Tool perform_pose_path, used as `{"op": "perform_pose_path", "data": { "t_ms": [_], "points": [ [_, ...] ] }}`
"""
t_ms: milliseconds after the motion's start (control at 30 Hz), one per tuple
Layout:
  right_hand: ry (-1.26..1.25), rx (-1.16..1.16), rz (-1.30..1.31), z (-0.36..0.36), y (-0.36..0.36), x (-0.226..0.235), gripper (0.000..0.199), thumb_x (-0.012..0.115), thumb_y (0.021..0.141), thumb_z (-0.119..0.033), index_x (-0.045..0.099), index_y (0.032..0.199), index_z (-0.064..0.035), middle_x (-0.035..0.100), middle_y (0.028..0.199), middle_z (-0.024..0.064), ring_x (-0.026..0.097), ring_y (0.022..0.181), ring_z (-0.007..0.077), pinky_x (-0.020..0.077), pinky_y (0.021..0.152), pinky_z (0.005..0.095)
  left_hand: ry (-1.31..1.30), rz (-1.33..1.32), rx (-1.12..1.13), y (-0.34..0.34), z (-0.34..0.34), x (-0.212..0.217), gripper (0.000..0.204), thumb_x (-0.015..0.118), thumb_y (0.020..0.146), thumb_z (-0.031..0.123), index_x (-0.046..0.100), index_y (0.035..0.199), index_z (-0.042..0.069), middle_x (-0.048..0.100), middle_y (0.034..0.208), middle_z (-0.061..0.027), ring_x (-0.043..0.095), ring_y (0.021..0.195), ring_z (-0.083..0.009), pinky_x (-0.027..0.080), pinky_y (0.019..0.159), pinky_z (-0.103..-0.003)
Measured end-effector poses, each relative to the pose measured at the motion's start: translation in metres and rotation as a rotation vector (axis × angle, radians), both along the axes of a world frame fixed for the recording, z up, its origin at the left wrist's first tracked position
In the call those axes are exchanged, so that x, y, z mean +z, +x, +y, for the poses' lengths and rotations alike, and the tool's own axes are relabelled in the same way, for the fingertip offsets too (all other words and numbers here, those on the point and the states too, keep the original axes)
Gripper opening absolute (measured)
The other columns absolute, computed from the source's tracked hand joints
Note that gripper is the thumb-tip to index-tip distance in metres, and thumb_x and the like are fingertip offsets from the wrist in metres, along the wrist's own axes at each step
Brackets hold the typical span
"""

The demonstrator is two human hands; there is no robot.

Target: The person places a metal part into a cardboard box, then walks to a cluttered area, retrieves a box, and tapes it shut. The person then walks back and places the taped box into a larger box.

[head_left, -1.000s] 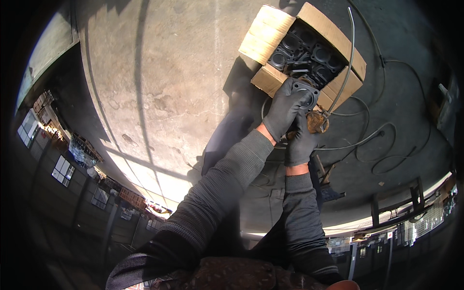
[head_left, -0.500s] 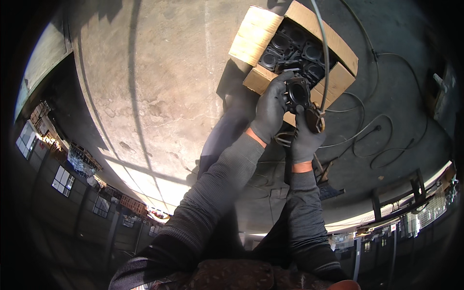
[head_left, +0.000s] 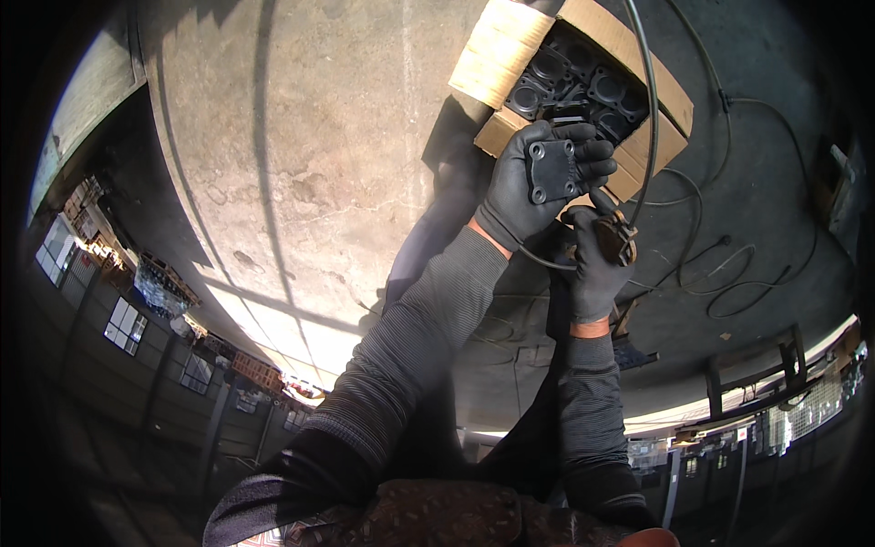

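Observation:
On the upturned palm of my left hand [head_left: 521, 202], gloved in grey, rests a dark metal part [head_left: 552, 170]. Its squarish flat face, with a round hole at each corner, is turned up, and the fingers extend beyond it. My right hand [head_left: 597, 273], gloved too, grips a brown, brass-edged tool [head_left: 615, 239] just below and right of the part; its exact kind cannot be made out. Beyond both hands an open cardboard box [head_left: 670, 146] holds several similar dark metal parts [head_left: 548, 66] with round recesses.
A thick cable [head_left: 650, 109] passes in front of the box down to my right hand. Thinner cables [head_left: 706, 246] coil over the concrete floor [head_left: 337, 137] at the right. A dark metal frame [head_left: 756, 374] stands at the lower right.
The part held between both hands has been turned over and now rests on my left palm, flat face up. My right hand has drawn back slightly from it with the tool.

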State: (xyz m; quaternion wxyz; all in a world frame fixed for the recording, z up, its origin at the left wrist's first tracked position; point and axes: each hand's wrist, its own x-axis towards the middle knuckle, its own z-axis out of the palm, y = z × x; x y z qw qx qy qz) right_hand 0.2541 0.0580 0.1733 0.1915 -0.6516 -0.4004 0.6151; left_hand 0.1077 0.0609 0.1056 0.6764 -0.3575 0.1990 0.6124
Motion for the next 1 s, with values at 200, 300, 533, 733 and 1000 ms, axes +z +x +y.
{"op": "perform_pose_path", "data": {
  "t_ms": [200,300,533,733,1000],
  "points": [
    [-0.111,-0.092,0.159,0.008,-0.006,-0.010,0.048,0.077,0.089,0.003,0.065,0.135,0.0009,0.074,0.105,0.0046,0.068,0.097,0.0100,0.0542,0.088,0.0265,-0.083,0.801,-0.408,0.019,-0.002,0.012,0.041,0.056,0.110,0.030,0.058,0.139,0.001,0.072,0.118,-0.0114,0.069,0.107,-0.0176,0.056,0.096,-0.032],
    [-0.093,-0.172,-0.007,0.011,0.005,-0.021,0.030,0.077,0.091,0.000,0.072,0.120,0.0030,0.074,0.104,0.0050,0.070,0.091,0.0123,0.0554,0.081,0.0255,-0.044,1.066,-0.375,0.026,-0.001,0.016,0.043,0.058,0.109,0.025,0.055,0.141,-0.003,0.071,0.117,-0.0103,0.069,0.105,-0.0153,0.056,0.097,-0.028],
    [-0.081,-0.191,0.022,-0.010,0.022,-0.047,0.027,0.065,0.104,-0.015,0.072,0.126,0.0002,0.072,0.098,0.0067,0.065,0.073,0.0104,0.0513,0.063,0.0234,0.016,0.682,-0.236,0.025,-0.002,0.019,0.050,0.045,0.104,-0.003,0.037,0.152,-0.010,0.059,0.143,-0.0217,0.063,0.127,-0.0246,0.051,0.107,-0.031],
    [-0.135,-0.224,0.026,-0.020,0.029,-0.058,0.017,0.070,0.099,-0.007,0.077,0.112,0.0018,0.071,0.102,0.0039,0.066,0.084,0.0100,0.0535,0.074,0.0253,-0.075,0.687,-0.252,0.035,-0.002,0.012,0.061,0.066,0.090,-0.002,0.045,0.147,-0.005,0.064,0.127,-0.0115,0.065,0.114,-0.0174,0.055,0.100,-0.029],
    [-0.110,-0.221,0.066,-0.018,0.021,-0.062,0.029,0.062,0.106,-0.018,0.072,0.127,-0.0003,0.074,0.099,0.0050,0.065,0.079,0.0094,0.0498,0.066,0.0230,-0.075,0.696,-0.272,0.034,-0.004,0.009,0.049,0.062,0.096,-0.001,0.047,0.142,-0.008,0.072,0.115,-0.0112,0.071,0.101,-0.0130,0.057,0.091,-0.024]
  ]
}}
